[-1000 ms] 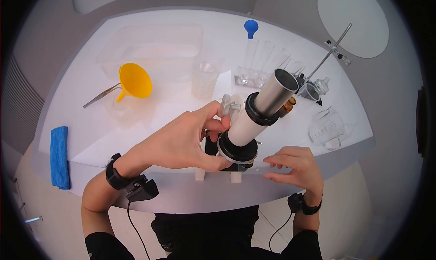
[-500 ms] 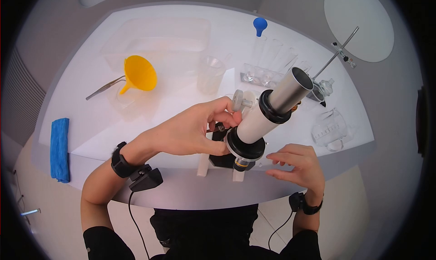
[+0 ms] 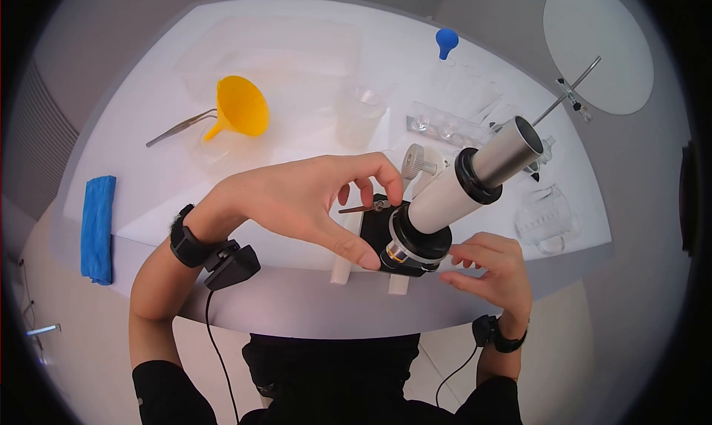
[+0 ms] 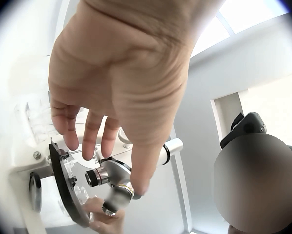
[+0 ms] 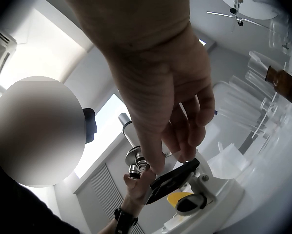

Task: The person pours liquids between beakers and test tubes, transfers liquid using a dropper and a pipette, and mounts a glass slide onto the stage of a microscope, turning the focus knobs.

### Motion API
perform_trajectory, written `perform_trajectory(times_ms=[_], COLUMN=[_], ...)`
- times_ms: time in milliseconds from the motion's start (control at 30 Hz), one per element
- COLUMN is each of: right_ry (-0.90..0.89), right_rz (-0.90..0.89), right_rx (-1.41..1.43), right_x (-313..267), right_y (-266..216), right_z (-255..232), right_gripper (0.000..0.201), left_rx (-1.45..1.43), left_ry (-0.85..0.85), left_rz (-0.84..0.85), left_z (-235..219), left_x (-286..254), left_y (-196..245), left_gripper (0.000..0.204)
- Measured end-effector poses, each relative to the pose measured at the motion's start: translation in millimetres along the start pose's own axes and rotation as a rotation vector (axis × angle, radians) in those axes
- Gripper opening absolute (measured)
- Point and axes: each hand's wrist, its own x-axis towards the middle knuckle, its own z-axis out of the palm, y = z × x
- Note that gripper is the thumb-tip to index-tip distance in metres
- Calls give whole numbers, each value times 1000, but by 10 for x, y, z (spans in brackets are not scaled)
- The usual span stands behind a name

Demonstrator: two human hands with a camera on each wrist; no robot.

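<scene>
A microscope with a white tube (image 3: 441, 201) and a silver upper sleeve stands at the table's front edge, tilted in the head view. My left hand (image 3: 297, 202) is spread around the left of its nosepiece, thumb low beside a yellow-banded objective (image 3: 397, 253). The index finger reaches near the focus knob (image 3: 414, 162). In the left wrist view two objectives (image 4: 97, 176) hang by the black stage (image 4: 68, 190), and that hand's fingers are loosely bent around no object. My right hand (image 3: 493, 269) has its relaxed fingertips at the stage's right side, partly hidden by the nosepiece.
A yellow funnel (image 3: 241, 106), tweezers (image 3: 178, 128) and a folded blue cloth (image 3: 98, 228) lie on the left. Behind are a clear tub (image 3: 274, 47) and a plastic beaker (image 3: 361, 117). Test tubes, a blue rubber bulb (image 3: 446, 41), a stand rod (image 3: 578, 87) and a glass beaker (image 3: 545, 213) are on the right.
The nosepiece has turned, bringing an objective to its left front. My left thumb and fingers have loosened from it and spread. The microscope now appears farther right, closer to my right hand.
</scene>
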Motion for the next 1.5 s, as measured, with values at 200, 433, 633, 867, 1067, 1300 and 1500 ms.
perform_trajectory(times_ms=[200,433,633,867,1067,1300,1500], right_ry=[-1,21,34,72,24,13,64], right_rz=[2,-33,-53,-62,-23,51,111], right_rx=[-19,-48,-77,-79,-28,-15,23], right_x=[72,135,143,167,252,273,262], right_y=[-48,-66,-76,-90,-101,-100,-95], right_z=[-19,24,52,40,51,97,152], right_gripper=[29,30,30,29,23,23,21], left_rx=[63,50,34,150,217,191,43], left_ry=[156,194,203,92,10,-5,12], left_rz=[-46,-96,-79,-25,-241,-304,-281], left_z=[191,220,214,-106,-197,-175,-131], left_x=[26,26,29,-21,-10,10,24], left_y=[214,253,238,33,-37,-2,6], left_gripper=[60,48,47,62,51,31,24])
